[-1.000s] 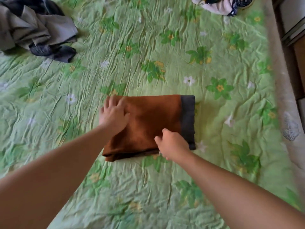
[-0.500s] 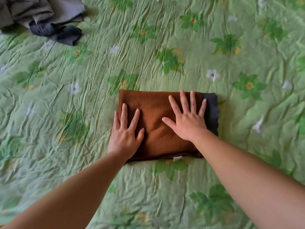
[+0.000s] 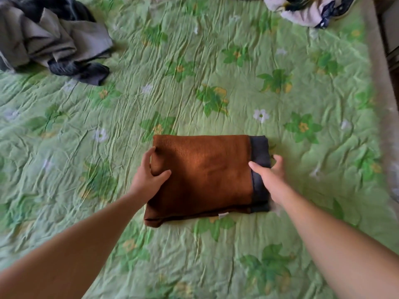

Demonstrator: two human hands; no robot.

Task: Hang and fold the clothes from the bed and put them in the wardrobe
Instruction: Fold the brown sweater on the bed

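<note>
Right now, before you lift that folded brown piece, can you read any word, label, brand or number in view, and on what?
No text can be read anywhere in this view.
White tag at the near edge of the brown folded garment: too small to read.
Patterned clothes at the far right: navy and white print, no letters to be made out.

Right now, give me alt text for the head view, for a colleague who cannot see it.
The left-hand grip and right-hand grip hold a folded brown garment by its two side edges, thumbs on top, on a green floral bedspread. A crumpled grey clothes pile lies far left, pale patterned clothes far right.
</note>
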